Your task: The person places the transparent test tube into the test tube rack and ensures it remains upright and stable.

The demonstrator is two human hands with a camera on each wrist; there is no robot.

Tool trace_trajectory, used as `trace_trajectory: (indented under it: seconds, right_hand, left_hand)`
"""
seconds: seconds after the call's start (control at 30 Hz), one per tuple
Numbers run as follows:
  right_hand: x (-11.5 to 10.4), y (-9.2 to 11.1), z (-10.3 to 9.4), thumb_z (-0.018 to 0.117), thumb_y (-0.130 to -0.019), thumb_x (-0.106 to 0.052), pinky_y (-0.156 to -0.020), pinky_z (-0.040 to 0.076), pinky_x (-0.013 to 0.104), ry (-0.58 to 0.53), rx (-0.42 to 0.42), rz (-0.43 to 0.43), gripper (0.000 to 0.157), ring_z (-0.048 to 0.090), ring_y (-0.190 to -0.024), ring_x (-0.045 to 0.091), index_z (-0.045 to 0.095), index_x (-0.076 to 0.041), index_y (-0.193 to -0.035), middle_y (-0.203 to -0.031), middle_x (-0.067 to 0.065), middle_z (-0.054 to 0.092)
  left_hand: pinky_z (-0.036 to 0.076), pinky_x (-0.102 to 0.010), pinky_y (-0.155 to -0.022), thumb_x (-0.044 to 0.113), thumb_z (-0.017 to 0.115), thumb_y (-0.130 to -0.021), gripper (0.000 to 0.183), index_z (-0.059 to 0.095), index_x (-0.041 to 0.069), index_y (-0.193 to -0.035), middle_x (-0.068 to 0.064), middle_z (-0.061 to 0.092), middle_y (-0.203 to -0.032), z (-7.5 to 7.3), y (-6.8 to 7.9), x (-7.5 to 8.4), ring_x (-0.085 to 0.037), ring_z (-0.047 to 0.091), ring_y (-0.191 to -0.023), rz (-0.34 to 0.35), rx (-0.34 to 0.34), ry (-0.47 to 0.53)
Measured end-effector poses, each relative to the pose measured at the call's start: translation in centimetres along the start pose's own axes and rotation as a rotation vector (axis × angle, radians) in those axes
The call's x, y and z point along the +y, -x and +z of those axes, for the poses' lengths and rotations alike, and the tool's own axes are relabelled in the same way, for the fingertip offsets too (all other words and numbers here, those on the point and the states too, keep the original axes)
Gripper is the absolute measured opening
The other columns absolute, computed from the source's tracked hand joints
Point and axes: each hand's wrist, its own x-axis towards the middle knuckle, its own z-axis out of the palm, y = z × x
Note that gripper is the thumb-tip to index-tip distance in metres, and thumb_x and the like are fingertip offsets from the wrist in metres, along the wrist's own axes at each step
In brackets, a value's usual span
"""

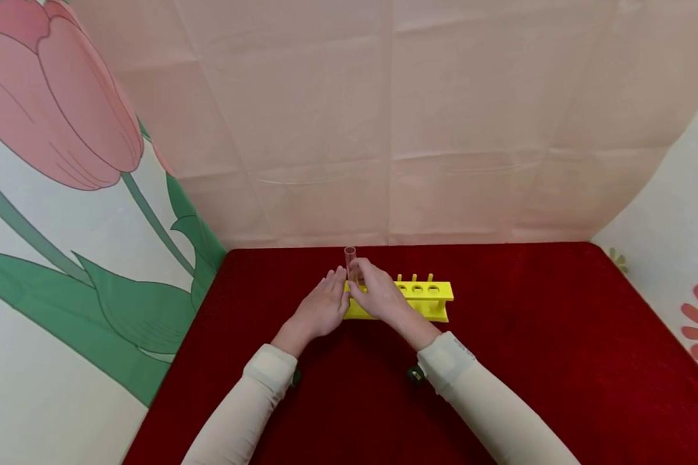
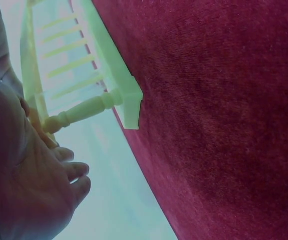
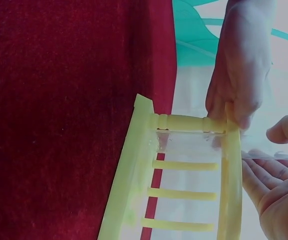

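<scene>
A yellow test tube rack (image 1: 442, 290) stands near the middle of the table. My left hand (image 1: 324, 303) is at its left end, holding the end of the upper board between thumb and fingers; the other fingers (image 2: 78, 171) extend past the board. A clear test tube (image 1: 350, 254) stands upright in the hole at that end, its lower part showing between the boards in the right wrist view. My right hand (image 1: 378, 290) reaches over the rack and holds the tube's upper part, with the thumb (image 3: 284, 131) on one side and fingers on the other.
Several yellow pegs (image 1: 414, 278) rise along the rack's back edge. A dark red cloth (image 1: 535, 361) covers the table. A pale pink curtain (image 1: 384, 129) hangs behind it, and a flowered sheet (image 1: 81, 303) is at the left.
</scene>
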Motion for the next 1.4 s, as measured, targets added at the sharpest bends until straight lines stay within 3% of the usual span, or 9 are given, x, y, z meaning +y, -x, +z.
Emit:
trace_trajectory:
  seconds: [0.17,0.47,0.97,1.4]
  right_hand:
    - [0.1,0.1,-0.4,0.067,-0.097,-0.013,-0.092,0.058,0.044,-0.006,-0.019,-0.002,0.039,0.068,-0.109,0.029,0.052,-0.004,-0.133,-0.119,0.012,0.069]
    - [0.4,0.4,-1.2,0.067,-0.097,-0.015,-0.095,0.056,0.045,-0.015,-0.049,0.043,0.040,0.067,-0.113,0.028,0.052,-0.006,-0.134,-0.124,0.014,0.068]
    - [0.6,1.6,-2.9,0.066,-0.098,-0.018,-0.100,0.054,0.047,0.068,-0.060,0.050,0.050,0.062,-0.123,0.030,0.051,-0.005,-0.144,-0.135,0.014,0.064]
    - [1.4,3.4,-4.7,0.066,-0.099,-0.024,-0.105,0.049,0.052,0.133,-0.062,0.117,0.055,0.057,-0.130,0.031,0.049,-0.007,-0.148,-0.142,0.013,0.058]
  left_hand:
    - [0.011,-0.037,-0.126,0.040,0.017,-0.111,0.063,0.006,0.004,-0.162,-0.011,0.007,-0.170,0.0,0.0,0.0,-0.025,0.005,-0.157,-0.003,0.000,-0.002]
    - [0.014,-0.040,-0.126,0.037,0.022,-0.112,0.063,0.007,0.004,-0.163,-0.013,0.011,-0.170,0.2,-0.1,-0.1,-0.031,0.010,-0.156,0.006,0.022,0.020]
    - [0.012,-0.038,-0.126,0.039,0.019,-0.111,0.063,0.007,0.006,-0.163,-0.010,0.011,-0.170,0.3,0.0,0.0,-0.027,0.009,-0.157,-0.010,0.032,0.019]
    - [0.014,-0.039,-0.126,0.039,0.020,-0.111,0.063,0.008,0.007,-0.163,-0.011,0.012,-0.170,0.5,0.1,0.0,-0.029,0.011,-0.157,-0.014,0.062,0.037]
